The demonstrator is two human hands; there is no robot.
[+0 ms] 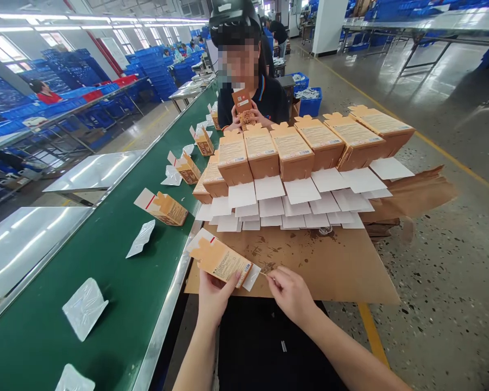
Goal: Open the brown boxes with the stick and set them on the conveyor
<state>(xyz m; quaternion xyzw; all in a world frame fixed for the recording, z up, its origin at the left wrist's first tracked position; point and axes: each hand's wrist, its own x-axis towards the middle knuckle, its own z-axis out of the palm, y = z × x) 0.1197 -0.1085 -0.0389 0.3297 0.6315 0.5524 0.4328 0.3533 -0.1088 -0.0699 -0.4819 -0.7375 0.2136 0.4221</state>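
An orange-and-white carton (pixel 224 259) lies tilted in my left hand (pixel 215 296), whose thumb presses on its printed side. From the carton's right end sticks out a white flap (pixel 252 277). Just right of that flap, my right hand (pixel 291 293) is closed in a pinch on a thin, light-coloured strip or stick (pixel 264 274), too small to identify. Beneath both hands is a brown cardboard sheet (pixel 309 266) with dark specks.
Stacked cartons (pixel 291 149) with white flaps stand behind the sheet. On the left, a green conveyor belt (pixel 118 304) bears open cartons (pixel 167 209) and white packets (pixel 85 309). Across from me, a person (pixel 269 100) in a headset holds a carton (pixel 243 103).
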